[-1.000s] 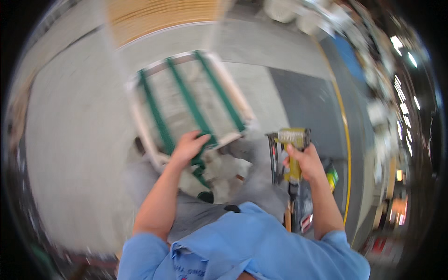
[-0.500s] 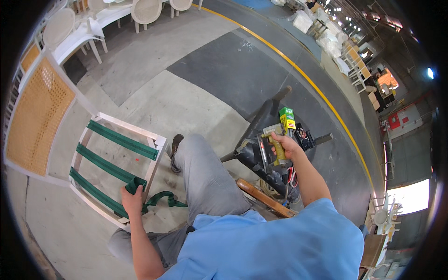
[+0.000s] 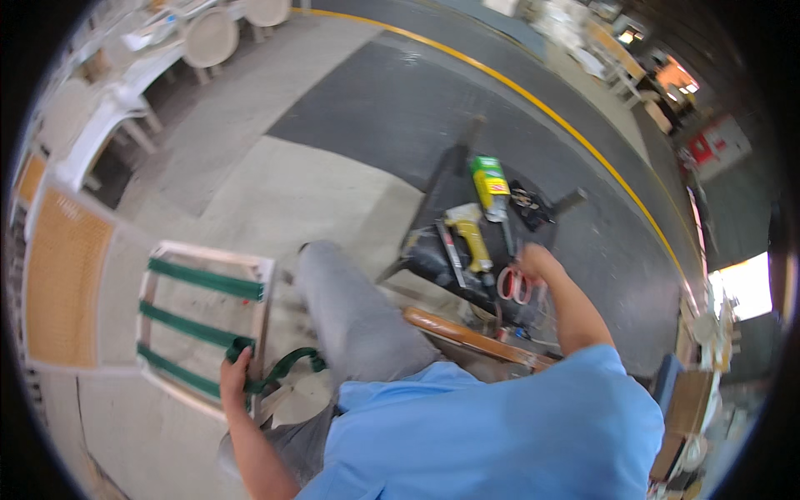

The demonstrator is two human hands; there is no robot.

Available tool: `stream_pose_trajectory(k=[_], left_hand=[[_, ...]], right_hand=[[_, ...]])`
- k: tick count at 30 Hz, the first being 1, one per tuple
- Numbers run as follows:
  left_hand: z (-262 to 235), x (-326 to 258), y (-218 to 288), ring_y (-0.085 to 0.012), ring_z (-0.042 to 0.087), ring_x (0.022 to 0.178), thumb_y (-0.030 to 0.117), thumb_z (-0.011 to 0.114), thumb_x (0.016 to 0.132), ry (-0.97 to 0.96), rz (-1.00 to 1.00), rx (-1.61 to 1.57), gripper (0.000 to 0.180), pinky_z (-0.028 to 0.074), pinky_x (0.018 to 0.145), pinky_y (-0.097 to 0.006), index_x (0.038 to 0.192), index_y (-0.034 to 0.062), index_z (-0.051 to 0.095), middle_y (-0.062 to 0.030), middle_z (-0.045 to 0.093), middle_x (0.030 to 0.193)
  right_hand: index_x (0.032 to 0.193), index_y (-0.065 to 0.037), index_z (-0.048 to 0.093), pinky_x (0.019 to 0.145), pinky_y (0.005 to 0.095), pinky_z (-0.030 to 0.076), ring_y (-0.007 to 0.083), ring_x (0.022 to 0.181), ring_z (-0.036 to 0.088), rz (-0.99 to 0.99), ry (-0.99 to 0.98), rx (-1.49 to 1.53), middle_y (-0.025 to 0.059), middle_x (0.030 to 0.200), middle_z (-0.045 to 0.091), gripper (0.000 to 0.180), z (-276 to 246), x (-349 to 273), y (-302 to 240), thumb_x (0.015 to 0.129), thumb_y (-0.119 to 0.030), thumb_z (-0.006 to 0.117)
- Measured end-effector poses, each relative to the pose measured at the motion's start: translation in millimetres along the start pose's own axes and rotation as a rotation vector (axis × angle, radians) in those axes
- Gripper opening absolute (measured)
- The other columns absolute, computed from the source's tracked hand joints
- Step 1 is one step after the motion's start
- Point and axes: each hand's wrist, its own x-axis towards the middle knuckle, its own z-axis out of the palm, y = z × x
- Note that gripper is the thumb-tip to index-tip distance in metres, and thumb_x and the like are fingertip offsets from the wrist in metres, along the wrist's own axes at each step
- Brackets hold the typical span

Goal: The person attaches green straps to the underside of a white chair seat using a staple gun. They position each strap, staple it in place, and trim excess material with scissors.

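Note:
My left hand pinches a dark green webbing strap at the near right side of a pale wooden chair seat frame. Several green straps span the frame, and the strap's loose tail trails to the right. Over the black work stool, my right hand closes on a pair of red-handled scissors; motion blurs its fingertips. Beside it on the stool lies a yellowish air stapler. A green and yellow box stands beyond the stapler.
The chair's woven cane back extends at the left. A dark object lies beside the box. A brown wooden bar sits near my knee. White chairs line the far left, and a yellow floor line curves behind.
My right hand has let go of the air stapler, now lying on the stool, and has moved to the scissors. My left hand still holds the strap. The whole view has shifted.

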Motion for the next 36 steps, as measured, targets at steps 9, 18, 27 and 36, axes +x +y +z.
stream_pose_trajectory(k=[9, 18, 27, 36], left_hand=[[-8.9, 7.3, 9.1, -0.0237, 0.067, 0.084, 0.047, 0.075, 0.08, 0.022, 0.01, 0.205, 0.055, 0.052, 0.076, -0.037, 0.098, -0.0044, 0.072, -0.0162, 0.072, 0.089], [3.2, -31.5, -17.9, -0.0277, 0.069, 0.093, 0.039, 0.077, 0.078, 0.054, 0.051, 0.122, 0.05, 0.052, 0.083, -0.037, 0.108, -0.0015, 0.07, -0.0167, 0.072, 0.1], [-1.5, -52.4, 18.8, -0.0171, 0.068, 0.083, 0.021, 0.077, 0.088, -0.127, -0.165, -0.77, 0.037, 0.06, 0.071, -0.034, 0.109, -0.0066, 0.064, -0.0089, 0.069, 0.096], [-14.8, -65.0, 20.9, -0.0146, 0.066, 0.079, 0.019, 0.065, 0.097, -0.02, -0.082, -0.874, 0.027, 0.058, 0.066, -0.031, 0.109, -0.0042, 0.066, -0.0072, 0.07, 0.096]], right_hand=[[0.154, -0.007, 0.027, 0.076, 0.0434, 0.058, 0.0349, 0.095, 0.071, 0.037, 0.317, 0.294, 0.0267, 0.11, 0.068, 0.109, 63.8, -17.0, 33.7, 0.067, -0.025, 0.089], [0.12, -0.008, 0.059, 0.047, 0.0333, 0.052, 0.0204, 0.06, 0.066, 0.063, -0.127, 1.296, 0.0089, 0.077, 0.066, 0.034, 12.9, -53.8, 20.4, 0.092, -0.026, 0.059], [0.136, -0.005, 0.052, 0.074, 0.0246, 0.05, 0.0102, 0.085, 0.06, -0.986, -0.095, 0.86, 0.0, 0.1, 0.06, 0.053, -88.7, -59.8, -201.6, 0.088, -0.016, 0.072], [0.113, -0.017, 0.064, 0.09, 0.0417, 0.044, 0.0277, 0.104, 0.061, -1.897, 0.087, -0.536, 0.0078, 0.098, 0.064, 0.05, -26.1, -118.9, -460.0, 0.075, -0.043, 0.08]])
